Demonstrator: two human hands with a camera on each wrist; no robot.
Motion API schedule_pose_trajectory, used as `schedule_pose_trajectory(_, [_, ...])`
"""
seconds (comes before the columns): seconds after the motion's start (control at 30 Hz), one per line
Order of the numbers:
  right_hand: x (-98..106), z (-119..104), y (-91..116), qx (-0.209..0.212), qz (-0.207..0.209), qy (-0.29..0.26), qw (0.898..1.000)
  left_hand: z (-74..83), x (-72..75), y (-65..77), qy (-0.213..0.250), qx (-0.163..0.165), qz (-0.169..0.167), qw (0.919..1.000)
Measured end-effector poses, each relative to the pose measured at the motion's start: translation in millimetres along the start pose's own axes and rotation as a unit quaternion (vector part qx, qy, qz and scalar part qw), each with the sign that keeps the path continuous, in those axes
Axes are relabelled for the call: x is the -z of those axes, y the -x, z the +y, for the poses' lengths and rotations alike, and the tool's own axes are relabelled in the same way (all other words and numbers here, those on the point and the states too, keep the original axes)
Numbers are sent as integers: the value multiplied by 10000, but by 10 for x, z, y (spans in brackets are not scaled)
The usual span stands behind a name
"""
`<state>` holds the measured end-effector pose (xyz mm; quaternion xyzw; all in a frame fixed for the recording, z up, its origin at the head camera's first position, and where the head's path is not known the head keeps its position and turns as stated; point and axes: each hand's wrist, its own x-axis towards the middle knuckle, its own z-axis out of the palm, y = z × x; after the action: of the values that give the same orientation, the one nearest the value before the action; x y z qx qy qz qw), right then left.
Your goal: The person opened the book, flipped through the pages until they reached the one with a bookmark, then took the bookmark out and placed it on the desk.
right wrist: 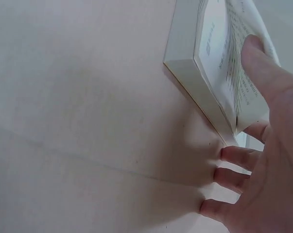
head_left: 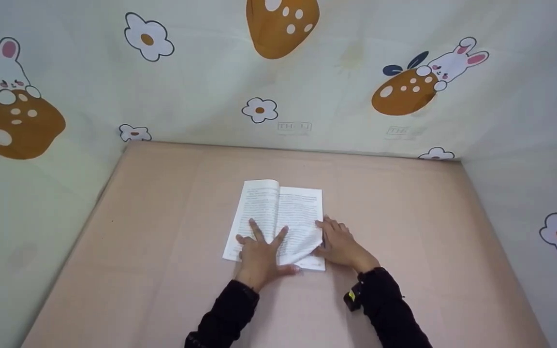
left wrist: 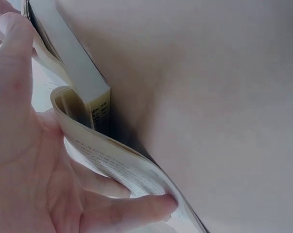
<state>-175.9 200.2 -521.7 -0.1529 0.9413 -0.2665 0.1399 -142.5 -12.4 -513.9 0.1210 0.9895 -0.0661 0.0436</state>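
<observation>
An open book (head_left: 254, 198) with printed text lies on the table, its spine edge facing the person in the left wrist view. The left hand (head_left: 259, 261) rests across the lower part of both pages, fingers spread and thumb along the bottom edge. At the right edge, the right hand (head_left: 344, 245) pinches a page (head_left: 302, 237) whose lower corner is lifted and folded up. In the right wrist view, the thumb (right wrist: 263, 68) lies under that raised page, against its printed side. The other fingers of the right hand reach down to the table beside the book.
The table (head_left: 162, 203) has a plain pinkish-beige cover. A pale cloth wall (head_left: 201, 87) with rabbits, flowers and brown fruit prints stands behind it and at both sides. A small black device (head_left: 352, 297) is on the right wrist.
</observation>
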Motion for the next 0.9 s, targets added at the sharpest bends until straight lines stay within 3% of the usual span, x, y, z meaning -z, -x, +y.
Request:
schedule_pose_trajectory(0.37, [5, -12, -17, -241, 52, -215, 9995, -65, 0, 20, 62, -275, 360, 9990])
schedule_pose_trajectory(0.67, [45, -13, 11, -106, -294, 10, 9995, -145, -58, 26, 48, -550, 1337, 9895])
schedule_pose_trajectory(0.9, [50, -24, 9, -283, -557, 65, 9980, -190, -78, -13, 918, -375, 804, 9918])
